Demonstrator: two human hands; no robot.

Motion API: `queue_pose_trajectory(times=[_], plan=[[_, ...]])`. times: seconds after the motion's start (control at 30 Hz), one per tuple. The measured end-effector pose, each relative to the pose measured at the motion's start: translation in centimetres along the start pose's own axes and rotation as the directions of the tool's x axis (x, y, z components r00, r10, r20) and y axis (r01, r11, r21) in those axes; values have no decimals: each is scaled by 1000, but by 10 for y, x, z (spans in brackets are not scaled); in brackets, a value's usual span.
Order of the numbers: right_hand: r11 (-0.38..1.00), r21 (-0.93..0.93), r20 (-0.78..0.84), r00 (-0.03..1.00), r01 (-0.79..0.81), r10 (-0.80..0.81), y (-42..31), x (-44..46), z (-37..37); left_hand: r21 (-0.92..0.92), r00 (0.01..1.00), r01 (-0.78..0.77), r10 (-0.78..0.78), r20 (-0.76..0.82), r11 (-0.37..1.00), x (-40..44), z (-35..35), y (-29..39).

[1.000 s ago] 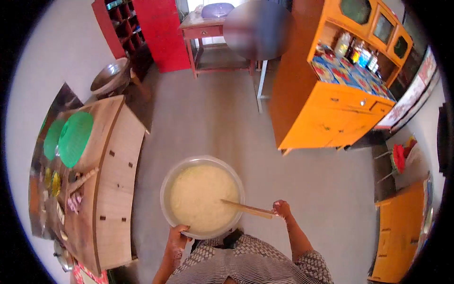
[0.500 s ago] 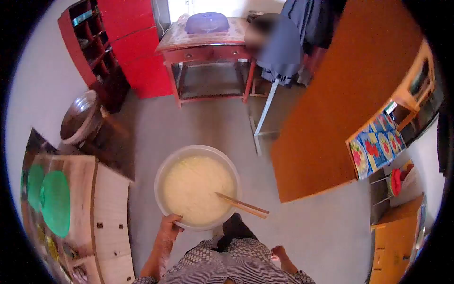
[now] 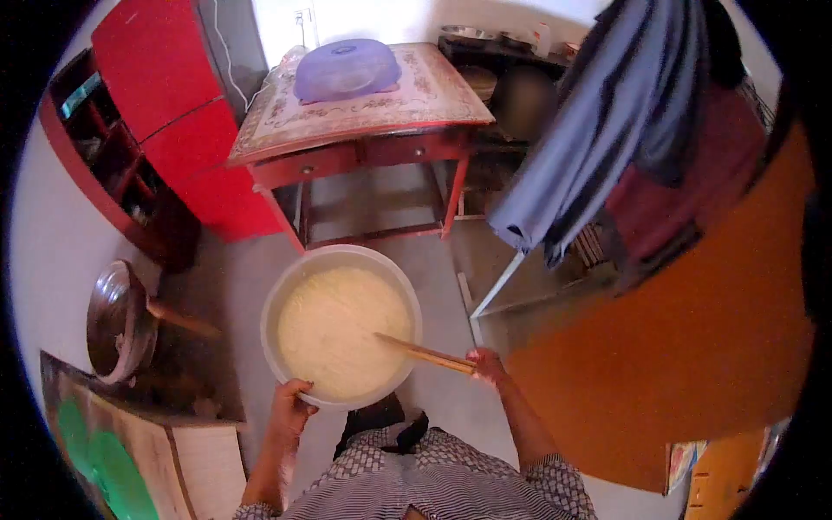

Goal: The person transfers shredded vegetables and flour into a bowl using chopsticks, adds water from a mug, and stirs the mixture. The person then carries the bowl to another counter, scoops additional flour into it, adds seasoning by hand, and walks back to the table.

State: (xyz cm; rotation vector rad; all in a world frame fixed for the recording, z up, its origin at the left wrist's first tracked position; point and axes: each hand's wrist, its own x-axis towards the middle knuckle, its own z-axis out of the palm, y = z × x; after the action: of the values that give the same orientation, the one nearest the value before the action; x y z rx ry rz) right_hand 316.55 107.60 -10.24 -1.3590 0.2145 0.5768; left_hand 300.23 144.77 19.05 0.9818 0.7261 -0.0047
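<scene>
R fingers (image 3: 482, 359) back @ sticks (image 3: 425, 352), hold unclear; L fingers (image 3: 300, 386) still grip basin (image 3: 268, 325).

Head-worn view looks forward and down over shirt (image 3: 416, 485); basin (image 3: 270, 329) near, table (image 3: 433, 87) farther ahead.

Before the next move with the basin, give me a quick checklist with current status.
1. Left hand on the basin rim: ok, gripping at the near left.
2. Right hand firm on the wooden sticks: cannot tell; it is at their outer end.
3. Pale mixture inside the rim: ok, no spill visible.
4. Basin supported underneath: cannot tell, underside hidden.
5. Red table fully clear: not ok, a purple cover sits on it.
</scene>
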Motion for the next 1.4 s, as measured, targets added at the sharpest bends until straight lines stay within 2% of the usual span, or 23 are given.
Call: queue_pose_trajectory(times=[0.03,0.1,0.13,0.2,0.27,0.37,0.47,0.5,0.6,0.7,0.8,0.9,1.0,1.1,1.17,1.23,1.27,1.3,1.37,1.4], plan=[[927,-349,162,983,135,-82,-22,53,-4,12,1000,-12,12,6,1000,23,15,23],[904,-287,143,948,316,-286,-139,56,32,48,1000,-19,19,5,999,58,39,57],[965,-64,144,959,255,-244,-165,78,37,69,999,-28,26,30,997,82,50,78],[982,39,130,973,187,-190,-215,115,38,80,998,-39,34,59,996,133,73,101],[962,-189,86,979,199,-185,-270,126,46,89,998,-25,19,65,996,176,102,126],[991,-105,34,996,82,-79,-306,183,22,118,990,-31,15,138,993,236,156,174],[972,-182,-10,988,148,-153,-339,224,-3,121,978,-14,-12,207,993,301,205,206],[990,-117,-111,990,74,-87,-361,231,0,110,976,6,-30,215,994,326,222,210],[998,-58,-252,968,-3,-12,-391,292,-42,82,977,-16,-2,212,996,386,281,223],[977,42,-236,952,209,-194,-381,331,-93,73,960,-21,0,280,997,433,326,231],[980,103,-363,924,168,-120,-383,358,-131,60,963,-14,-3,269,998,475,383,244],[899,396,-437,899,190,2,-379,371,-151,53,966,-33,19,257,998,522,419,246],[809,539,-219,967,234,-134,-296,415,-242,59,970,-2,-12,243,998,561,458,259],[827,515,-509,857,225,83,-344,384,-215,32,978,19,-25,206,999,595,499,266],[803,553,-550,821,223,151,-353,379,-221,19,980,3,-7,198,1000,623,518,268],[743,635,-513,834,212,201,-350,379,-241,-26,986,56,-52,157,998,647,539,272],[700,687,-482,843,193,240,-340,376,-256,-49,988,88,-81,129,995,655,546,273],[688,708,-475,830,163,292,-329,375,-269,-54,982,81,-71,173,995,667,551,275],[849,528,-706,573,34,416,-230,376,-312,-59,965,68,-51,256,996,691,556,278],[831,555,-644,626,-14,441,-203,382,-338,-41,972,78,-66,226,996,696,560,280]])
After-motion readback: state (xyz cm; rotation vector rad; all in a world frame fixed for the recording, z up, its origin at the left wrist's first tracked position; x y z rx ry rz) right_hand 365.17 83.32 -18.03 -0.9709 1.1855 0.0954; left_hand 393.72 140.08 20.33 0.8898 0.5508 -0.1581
